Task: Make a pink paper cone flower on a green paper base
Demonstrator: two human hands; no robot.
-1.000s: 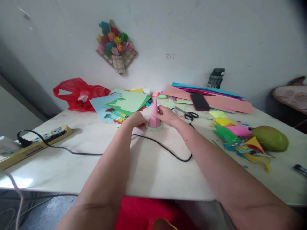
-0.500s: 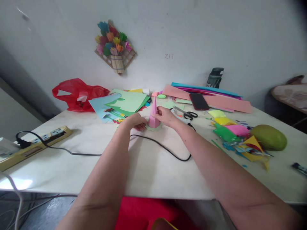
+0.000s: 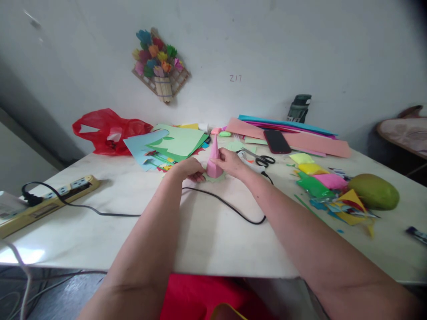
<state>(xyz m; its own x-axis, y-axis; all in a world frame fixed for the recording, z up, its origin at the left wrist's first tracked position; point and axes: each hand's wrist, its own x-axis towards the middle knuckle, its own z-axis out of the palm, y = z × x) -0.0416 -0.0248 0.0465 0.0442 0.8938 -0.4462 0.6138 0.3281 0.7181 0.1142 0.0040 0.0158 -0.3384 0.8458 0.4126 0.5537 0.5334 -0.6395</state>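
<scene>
A tall pink paper cone [image 3: 213, 166] stands upright on a pale green paper base [image 3: 216, 179] with a jagged edge, near the middle of the table. My right hand [image 3: 230, 161] is closed on the cone's right side, thumb and fingers pinching it about halfway up. Low at the left, my left hand [image 3: 191, 170] has its fingers curled at the near-left rim of the green base, thumb above and fingers below. The exact contact there is small and partly hidden.
Scissors [image 3: 265, 160] and a white corded tool [image 3: 255, 166] lie just right of my right hand; its black cord [image 3: 230, 205] loops in front. Paper sheets [image 3: 182, 141], a red bag [image 3: 110, 131], a phone [image 3: 276, 141], a green mango-like fruit [image 3: 373, 191] and a power strip [image 3: 50, 204] surround.
Hardly anything differs. The fingers of my left hand have shifted slightly at the base's edge; the cone and my right hand stay in place.
</scene>
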